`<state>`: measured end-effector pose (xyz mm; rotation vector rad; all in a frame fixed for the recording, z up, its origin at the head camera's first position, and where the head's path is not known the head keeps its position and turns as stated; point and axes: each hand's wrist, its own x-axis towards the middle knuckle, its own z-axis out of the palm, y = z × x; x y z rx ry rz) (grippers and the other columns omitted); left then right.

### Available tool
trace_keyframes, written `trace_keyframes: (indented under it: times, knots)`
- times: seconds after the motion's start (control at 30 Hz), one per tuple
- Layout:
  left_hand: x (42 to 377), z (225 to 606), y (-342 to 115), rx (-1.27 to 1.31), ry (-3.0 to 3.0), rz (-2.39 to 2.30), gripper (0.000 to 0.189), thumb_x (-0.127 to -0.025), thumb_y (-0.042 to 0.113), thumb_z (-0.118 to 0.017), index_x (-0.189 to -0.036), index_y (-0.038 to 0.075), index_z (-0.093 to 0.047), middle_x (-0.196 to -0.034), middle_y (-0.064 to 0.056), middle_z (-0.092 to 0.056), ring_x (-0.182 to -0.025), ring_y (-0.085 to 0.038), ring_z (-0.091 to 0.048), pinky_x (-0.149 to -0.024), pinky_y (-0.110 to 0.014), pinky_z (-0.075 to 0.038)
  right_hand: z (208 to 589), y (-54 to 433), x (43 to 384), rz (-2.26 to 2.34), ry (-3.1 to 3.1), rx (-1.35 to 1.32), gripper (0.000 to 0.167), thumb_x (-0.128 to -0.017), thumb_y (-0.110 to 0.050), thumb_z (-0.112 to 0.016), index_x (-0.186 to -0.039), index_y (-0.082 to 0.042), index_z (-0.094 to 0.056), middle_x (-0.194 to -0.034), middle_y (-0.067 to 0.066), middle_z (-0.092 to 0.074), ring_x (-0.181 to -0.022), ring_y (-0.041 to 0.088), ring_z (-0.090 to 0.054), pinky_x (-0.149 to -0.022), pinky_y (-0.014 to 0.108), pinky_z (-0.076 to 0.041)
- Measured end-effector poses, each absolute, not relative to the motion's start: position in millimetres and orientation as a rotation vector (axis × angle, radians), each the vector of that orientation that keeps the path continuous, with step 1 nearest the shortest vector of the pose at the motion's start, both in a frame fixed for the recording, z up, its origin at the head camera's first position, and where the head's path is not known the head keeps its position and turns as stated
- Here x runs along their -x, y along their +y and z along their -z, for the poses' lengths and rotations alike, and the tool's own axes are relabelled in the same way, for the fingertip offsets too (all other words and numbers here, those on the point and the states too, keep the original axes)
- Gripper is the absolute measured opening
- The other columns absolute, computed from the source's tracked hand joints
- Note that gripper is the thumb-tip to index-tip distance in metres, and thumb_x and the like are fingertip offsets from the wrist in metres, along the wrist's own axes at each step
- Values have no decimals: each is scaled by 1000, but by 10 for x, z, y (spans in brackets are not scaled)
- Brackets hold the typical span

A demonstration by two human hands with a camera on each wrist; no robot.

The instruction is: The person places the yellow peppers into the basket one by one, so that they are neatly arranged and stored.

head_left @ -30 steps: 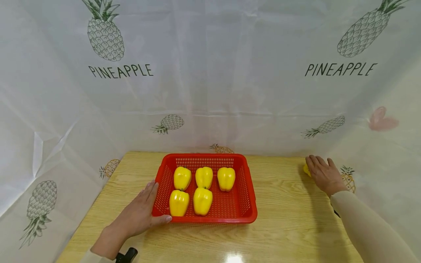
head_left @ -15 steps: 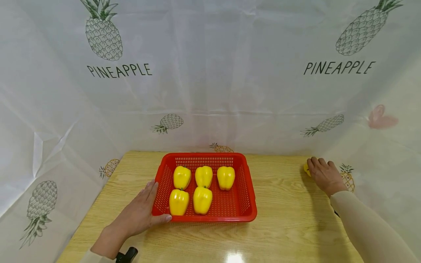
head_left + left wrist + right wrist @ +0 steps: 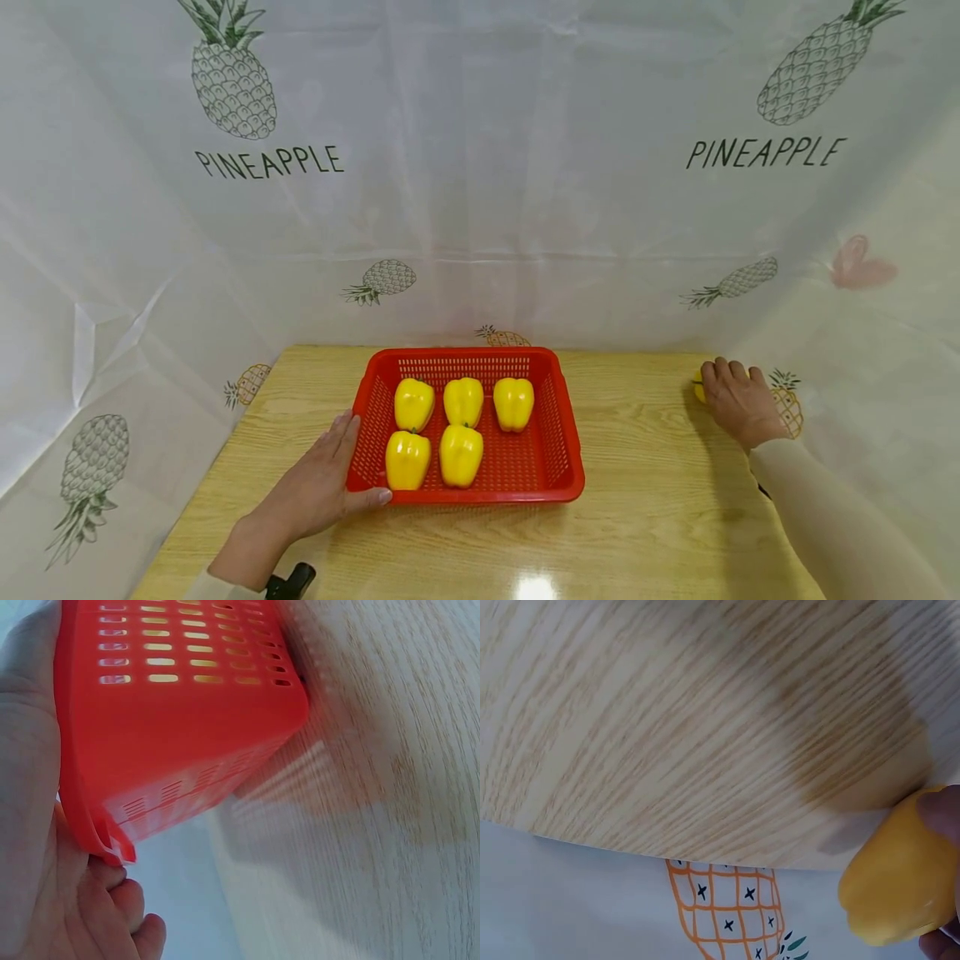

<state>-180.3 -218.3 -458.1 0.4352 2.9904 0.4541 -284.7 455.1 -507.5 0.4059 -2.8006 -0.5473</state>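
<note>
A red plastic basket [image 3: 525,492] sits on the table, with several glossy yellow bell peppers [image 3: 461,456] in it, in two rows. My left hand [image 3: 315,483] holds its front left corner, thumb on the front rim and fingers along the left side. In the left wrist view, fingertips [image 3: 127,900] lie by the basket's rim. At the table's far right, my right hand [image 3: 742,404] grips another yellow bell pepper [image 3: 900,877], mostly covered by the hand in the head view. Fingers [image 3: 941,814] show on either side of that pepper in the right wrist view.
The wooden table [image 3: 637,467] ends against a white pineapple-print sheet [image 3: 480,208] at the back and along both sides. Bare tabletop lies between the basket and the right hand.
The right hand's fingers look more bent round the pepper at the far right, and that pepper has turned slightly. The left hand and basket stay put; the head view shifts slightly.
</note>
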Motion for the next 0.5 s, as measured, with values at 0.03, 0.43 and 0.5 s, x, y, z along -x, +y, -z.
trace_keyframes:
  times: [0.03, 0.43, 0.5]
  knots:
    - [1802, 4580, -2183, -439, 2991, -456, 131, -84, 84, -63, -165, -8, -19, -172, -30, -20, -156, -51, -27, -123, -65, -33, 5081, 4539, 2841, 547, -2797, -395, 37, -99, -11, -72, -106, 7, -41, -97, 22, -46, -83, 36, -48, -70, 50, -42]
    - [1794, 4584, -2191, -455, 3000, -468, 130, -84, 83, -65, -164, -8, -19, -172, -31, -19, -154, -54, -30, -120, -67, -36, 5156, 4314, 2823, 328, -2752, -325, 55, -90, -22, -83, -109, 11, -43, -95, 29, -51, -80, 42, -50, -67, 53, -49]
    - [1794, 4581, -2190, -451, 2997, -471, 130, -84, 82, -65, -165, -8, -19, -172, -30, -19, -154, -54, -30, -120, -67, -36, 5171, 4236, 2827, 277, -2737, -317, 56, -88, -23, -83, -108, 11, -44, -96, 30, -52, -82, 44, -52, -69, 55, -51]
